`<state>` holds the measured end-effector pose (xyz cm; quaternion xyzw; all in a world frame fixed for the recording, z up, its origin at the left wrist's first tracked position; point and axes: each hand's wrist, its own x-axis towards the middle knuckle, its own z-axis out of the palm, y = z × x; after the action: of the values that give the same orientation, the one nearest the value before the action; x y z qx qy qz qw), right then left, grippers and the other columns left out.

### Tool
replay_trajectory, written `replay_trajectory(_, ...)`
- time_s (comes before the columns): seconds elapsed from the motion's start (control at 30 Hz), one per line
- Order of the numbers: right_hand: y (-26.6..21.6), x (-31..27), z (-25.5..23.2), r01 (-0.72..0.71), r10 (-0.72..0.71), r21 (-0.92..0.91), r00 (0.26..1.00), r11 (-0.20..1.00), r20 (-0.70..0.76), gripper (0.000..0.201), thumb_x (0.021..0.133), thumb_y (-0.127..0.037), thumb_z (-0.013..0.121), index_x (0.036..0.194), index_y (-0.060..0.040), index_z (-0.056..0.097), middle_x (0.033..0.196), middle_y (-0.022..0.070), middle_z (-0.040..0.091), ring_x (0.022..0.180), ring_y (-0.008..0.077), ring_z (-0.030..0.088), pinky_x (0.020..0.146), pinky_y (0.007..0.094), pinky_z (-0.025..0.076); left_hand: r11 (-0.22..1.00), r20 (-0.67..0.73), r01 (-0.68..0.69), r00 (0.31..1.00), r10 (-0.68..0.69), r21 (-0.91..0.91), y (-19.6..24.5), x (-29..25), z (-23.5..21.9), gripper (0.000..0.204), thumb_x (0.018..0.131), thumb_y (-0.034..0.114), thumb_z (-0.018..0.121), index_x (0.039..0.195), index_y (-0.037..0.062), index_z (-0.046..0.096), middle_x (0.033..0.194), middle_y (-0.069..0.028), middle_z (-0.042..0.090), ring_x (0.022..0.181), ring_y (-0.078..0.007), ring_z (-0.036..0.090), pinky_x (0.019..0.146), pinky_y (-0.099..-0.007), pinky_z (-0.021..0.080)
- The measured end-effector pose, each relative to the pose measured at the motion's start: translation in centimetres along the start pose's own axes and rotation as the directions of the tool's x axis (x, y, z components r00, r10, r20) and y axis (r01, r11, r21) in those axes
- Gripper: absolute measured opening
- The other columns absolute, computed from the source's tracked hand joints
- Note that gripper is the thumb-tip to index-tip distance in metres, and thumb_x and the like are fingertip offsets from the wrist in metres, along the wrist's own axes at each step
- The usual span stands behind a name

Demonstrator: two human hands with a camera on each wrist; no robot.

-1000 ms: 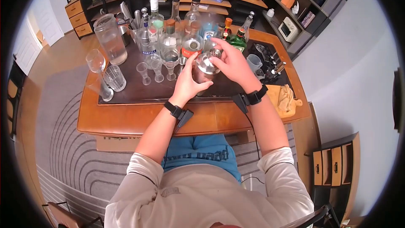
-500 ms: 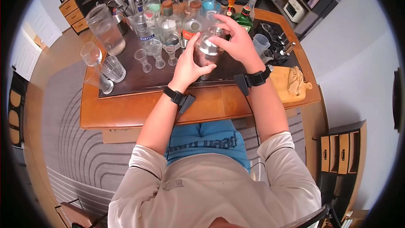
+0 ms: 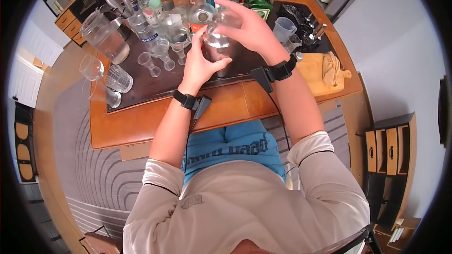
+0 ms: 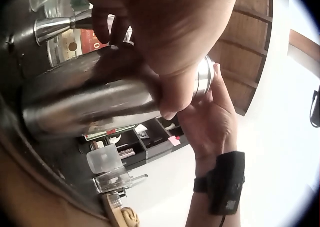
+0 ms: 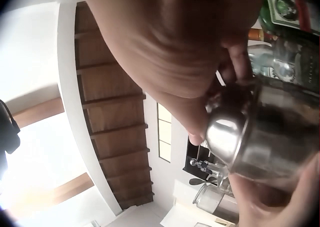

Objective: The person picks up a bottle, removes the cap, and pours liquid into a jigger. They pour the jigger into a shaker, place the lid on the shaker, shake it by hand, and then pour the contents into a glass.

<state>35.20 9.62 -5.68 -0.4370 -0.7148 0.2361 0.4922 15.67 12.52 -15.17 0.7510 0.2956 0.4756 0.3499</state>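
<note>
A metal shaker [image 3: 220, 51] stands upright, or nearly so, over the dark tabletop near the front edge. The left hand [image 3: 197, 68] wraps round its body, and the left wrist view shows that thumb lying across the steel body [image 4: 95, 99]. At the upper end, the right hand [image 3: 254, 30] holds the domed top [image 5: 227, 132] between thumb and fingers. That dome sits on the body in the right wrist view; the palm and fingers hide part of it. A metal jigger [image 4: 55, 28] stands beside the shaker in the left wrist view.
Several bottles [image 3: 200, 14] crowd behind the hands. Small stemmed glasses [image 3: 149, 64], a water pitcher [image 3: 106, 37] and a cut-glass tumbler [image 3: 118, 79] stand to the left. At the right are a plastic measuring cup [image 3: 284, 29] and a wooden board [image 3: 310, 73] with a cloth [image 3: 332, 69].
The head view has shifted, so the table's things sit higher and further left. Both hands stay on the shaker; the right hand now covers the perforated part of its top seen earlier.
</note>
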Motion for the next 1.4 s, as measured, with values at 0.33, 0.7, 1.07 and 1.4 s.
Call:
replay_trajectory(0.33, 0.1, -1.0, 1.7, -0.085, 0.107, 0.168, 0.986, 0.982, -0.127, 0.079, 0.089, -0.016, 0.088, 0.160, -0.0070, 0.053, 0.136, 0.0230, 0.070, 0.120, 0.0244, 0.070, 0.106, 0.0381, 0.056, 0.995, 0.033, 0.058, 0.998, -0.056, -0.079, -1.9, -0.2, -0.6, 0.123, 0.069, 0.022, 0.102, 0.166, 0.0087, 0.028, 0.142, -0.0183, 0.063, 0.126, -0.0261, 0.067, 0.104, -0.0416, 0.055)
replay_trajectory(0.7, -0.7, -1.9, 1.3, -0.052, 0.059, 0.068, 0.993, 0.996, -0.102, 0.080, 0.092, -0.009, 0.084, 0.162, -0.0069, 0.048, 0.135, 0.0128, 0.072, 0.122, 0.0196, 0.070, 0.106, 0.0368, 0.055, 0.979, 0.383, 0.202, 0.902, -0.198, 0.031, -3.3, -0.4, -1.3, 0.110, 0.067, 0.021, 0.103, 0.157, 0.0042, 0.043, 0.141, -0.0139, 0.067, 0.128, -0.0241, 0.065, 0.109, -0.0389, 0.051)
replay_trajectory(1.07, -4.7, 0.9, -1.9, 0.107, -0.135, -0.170, 0.977, 0.980, -0.167, 0.083, 0.086, -0.007, 0.088, 0.160, -0.0060, 0.052, 0.117, 0.0049, 0.078, 0.102, 0.0113, 0.069, 0.096, 0.0306, 0.055, 0.622, 0.359, 0.428, 0.902, -0.241, -0.656, 0.1, 2.1, -0.7, 0.108, 0.073, -0.011, 0.092, 0.162, 0.0084, 0.034, 0.152, -0.0079, 0.056, 0.141, -0.0221, 0.057, 0.116, -0.0404, 0.051)
replay_trajectory(1.4, -5.9, 1.7, -1.9, 0.002, -0.049, -0.191, 0.969, 0.982, -0.242, 0.081, 0.085, 0.002, 0.083, 0.159, -0.0018, 0.051, 0.119, 0.0100, 0.077, 0.111, 0.0153, 0.070, 0.102, 0.0308, 0.053, 0.484, 0.406, 0.436, 0.898, -0.171, -0.759, -2.2, 1.3, -0.1, 0.104, 0.077, 0.001, 0.095, 0.164, 0.0075, 0.040, 0.140, -0.0044, 0.063, 0.112, -0.0141, 0.065, 0.096, -0.0306, 0.054)
